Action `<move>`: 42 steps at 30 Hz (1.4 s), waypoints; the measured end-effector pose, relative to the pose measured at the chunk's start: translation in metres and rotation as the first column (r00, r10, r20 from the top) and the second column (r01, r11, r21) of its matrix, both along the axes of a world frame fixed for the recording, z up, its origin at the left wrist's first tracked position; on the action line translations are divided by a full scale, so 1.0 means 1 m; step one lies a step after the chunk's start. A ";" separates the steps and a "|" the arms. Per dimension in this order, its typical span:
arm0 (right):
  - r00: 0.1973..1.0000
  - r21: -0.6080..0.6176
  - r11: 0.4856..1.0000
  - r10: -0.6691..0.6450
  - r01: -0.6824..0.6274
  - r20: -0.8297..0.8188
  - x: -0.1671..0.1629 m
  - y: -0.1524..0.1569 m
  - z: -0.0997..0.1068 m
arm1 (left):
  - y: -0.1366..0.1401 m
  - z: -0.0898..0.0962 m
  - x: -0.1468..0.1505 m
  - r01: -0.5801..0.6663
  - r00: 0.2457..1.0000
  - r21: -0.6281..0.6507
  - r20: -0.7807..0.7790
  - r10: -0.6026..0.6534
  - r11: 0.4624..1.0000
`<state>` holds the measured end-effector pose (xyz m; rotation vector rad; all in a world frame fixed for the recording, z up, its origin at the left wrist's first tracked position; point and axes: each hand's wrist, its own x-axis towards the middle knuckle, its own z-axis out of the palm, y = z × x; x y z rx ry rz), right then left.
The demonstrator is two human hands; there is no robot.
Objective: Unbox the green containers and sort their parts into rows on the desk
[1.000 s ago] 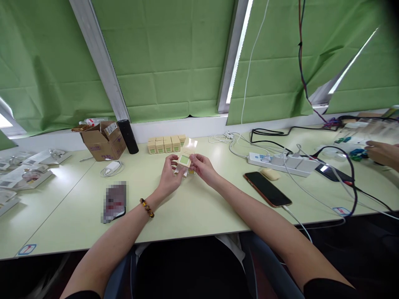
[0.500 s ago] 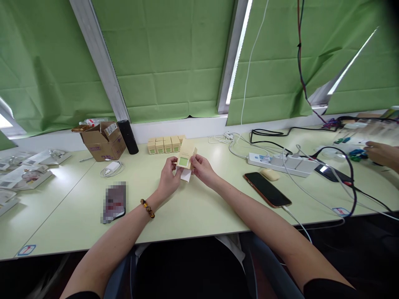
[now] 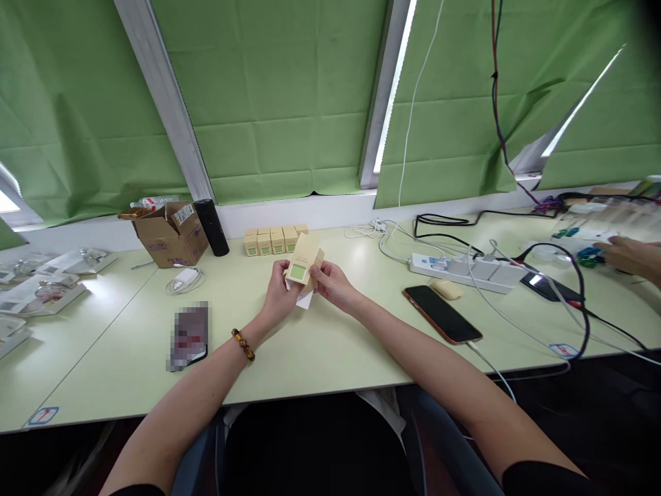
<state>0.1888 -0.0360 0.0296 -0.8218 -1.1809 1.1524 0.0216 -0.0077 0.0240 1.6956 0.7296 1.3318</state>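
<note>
Above the middle of the table I hold a small pale yellow cardboard box (image 3: 304, 259) with a green square on its face. My left hand (image 3: 281, 295) is closed on its left and lower side, and my right hand (image 3: 332, 284) pinches its right side. White inner flaps (image 3: 305, 300) stick out at the lower end, below my fingers. What is inside the box, if anything, cannot be seen. Behind it, against the wall, several similar small boxes (image 3: 271, 242) stand in a row.
At left are an open brown carton (image 3: 173, 235), a black cylinder (image 3: 211, 227), a coiled white charger (image 3: 186, 278) and a blurred-out phone (image 3: 189, 335). To the right lie a black phone (image 3: 443, 313), a power strip (image 3: 467, 271) and loose cables. Another person's hand (image 3: 627, 255) works at far right.
The box has tilted and come slightly lower and to the left in my hands, showing more of its right side. The other person's hand at far right has shifted slightly left.
</note>
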 end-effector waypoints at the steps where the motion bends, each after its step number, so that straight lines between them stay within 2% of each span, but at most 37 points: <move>1: 1.000 -0.010 1.000 0.016 -0.016 -0.023 0.000 -0.001 0.001 | 0.000 0.001 -0.001 0.015 1.000 -0.021 0.027 -0.014 1.000; 3: 0.997 -0.022 1.000 0.008 -0.010 -0.075 0.000 -0.001 0.002 | 0.002 0.002 -0.003 0.124 0.986 -0.105 0.128 -0.110 0.987; 6: 0.989 -0.037 0.994 -0.102 0.098 -0.105 0.004 0.000 0.004 | 0.005 0.003 -0.006 0.344 0.914 -0.214 0.302 -0.273 0.914; 8: 0.977 -0.046 0.982 -0.189 0.185 -0.100 0.007 0.002 0.004 | 0.007 0.002 -0.007 0.416 0.880 -0.240 0.350 -0.321 0.877; 10: 0.962 -0.042 0.967 -0.255 0.252 -0.098 0.010 0.003 0.004 | 0.008 0.001 -0.006 0.423 0.883 -0.271 0.337 -0.327 0.865; 13: 0.951 -0.028 0.956 -0.292 0.291 -0.100 0.009 0.003 0.003 | 0.009 -0.004 -0.002 0.351 0.926 -0.303 0.251 -0.281 0.886; 16: 0.961 -0.016 0.965 -0.263 0.263 -0.090 0.006 0.001 0.003 | 0.010 -0.008 0.001 0.229 0.969 -0.259 0.156 -0.194 0.938; 18: 0.976 0.015 0.978 -0.205 0.206 -0.073 0.005 0.000 0.004 | 0.012 -0.008 -0.001 0.100 0.992 -0.158 0.090 -0.087 0.982; 20: 0.984 0.057 0.983 -0.170 0.173 -0.049 0.005 0.001 0.004 | 0.015 -0.005 -0.007 -0.086 0.996 0.047 0.030 0.085 0.995; 21: 0.983 0.070 0.981 -0.179 0.181 -0.035 0.005 0.001 0.003 | 0.016 -0.002 -0.012 -0.176 0.984 0.182 0.012 0.177 0.967; 23: 0.968 0.057 0.967 -0.251 0.250 0.003 0.008 0.002 0.001 | 0.020 0.003 -0.024 -0.275 0.950 0.444 -0.010 0.311 0.853; 24: 0.958 0.030 0.959 -0.284 0.283 0.029 0.009 0.003 0.000 | 0.022 0.006 -0.030 -0.263 0.941 0.548 -0.036 0.337 0.794; 26: 0.951 -0.029 0.953 -0.299 0.301 0.077 0.011 0.004 -0.003 | 0.025 0.010 -0.042 -0.182 0.925 0.671 -0.131 0.356 0.719; 29: 0.963 -0.012 0.969 -0.245 0.248 0.113 0.011 0.003 -0.006 | 0.029 0.012 -0.050 -0.104 0.893 0.710 -0.242 0.379 0.696; 33: 0.972 0.120 0.972 -0.213 0.201 0.102 0.007 0.000 -0.006 | 0.028 0.009 -0.051 -0.061 0.876 0.686 -0.311 0.368 0.725; 36: 0.971 0.139 0.970 -0.214 0.199 0.104 0.006 0.000 -0.006 | 0.025 0.009 -0.048 -0.071 0.880 0.670 -0.307 0.362 0.739; 39: 0.935 0.109 0.952 -0.303 0.287 0.186 0.006 0.002 -0.008 | 0.021 0.014 -0.043 -0.169 0.885 0.672 -0.219 0.412 0.721; 42: 0.910 0.108 0.942 -0.336 0.319 0.243 0.007 0.003 -0.008 | 0.023 0.023 -0.041 -0.382 0.865 0.606 -0.032 0.501 0.698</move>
